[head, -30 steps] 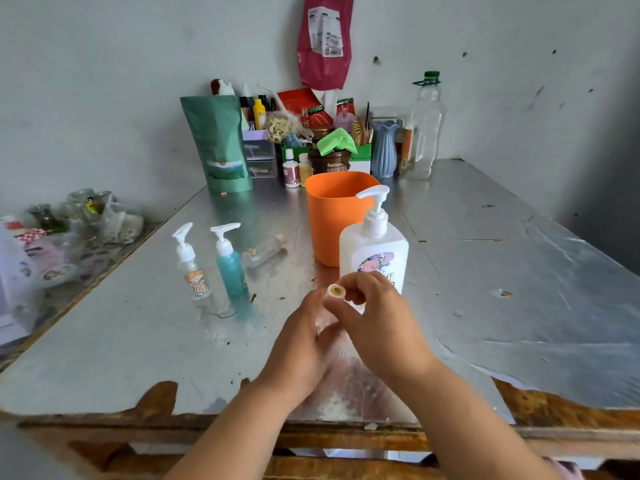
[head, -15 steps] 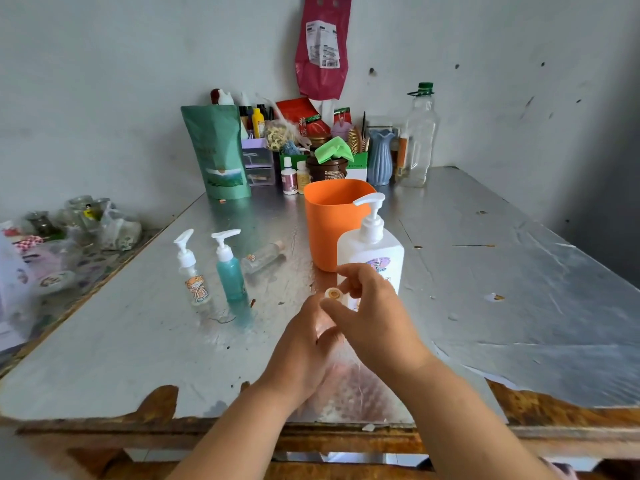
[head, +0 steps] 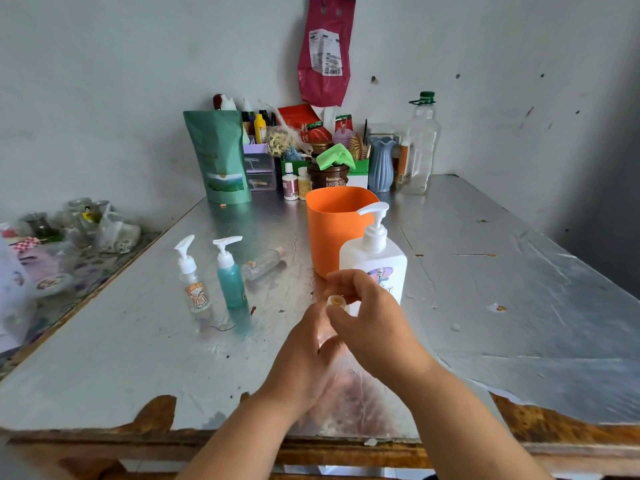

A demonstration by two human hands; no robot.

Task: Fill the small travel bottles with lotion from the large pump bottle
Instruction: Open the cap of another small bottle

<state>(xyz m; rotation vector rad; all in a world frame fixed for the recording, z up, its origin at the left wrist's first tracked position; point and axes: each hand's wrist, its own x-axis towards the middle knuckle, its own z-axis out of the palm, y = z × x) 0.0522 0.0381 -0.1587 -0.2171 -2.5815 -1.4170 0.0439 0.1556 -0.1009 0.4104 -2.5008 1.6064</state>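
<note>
Grip check: my left hand [head: 304, 355] wraps the small travel bottle [head: 326, 329] steady, right hand [head: 370, 323] pinches its cap [head: 335, 300], presumably to unscrew, both just in front of the pump bottle [head: 375, 268]

Left hand [head: 304, 358] against right hand [head: 377, 327], curled

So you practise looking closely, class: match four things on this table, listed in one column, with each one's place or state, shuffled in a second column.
1 orange cup
2 teal pump bottle
3 small capped bottle
4 large white pump bottle

a lying on its side
b partly hidden behind the right hand
c upright beside the sticker pump bottle
d open-topped, behind the large white pump bottle

Pairs: 1-d, 2-c, 3-a, 4-b
</note>
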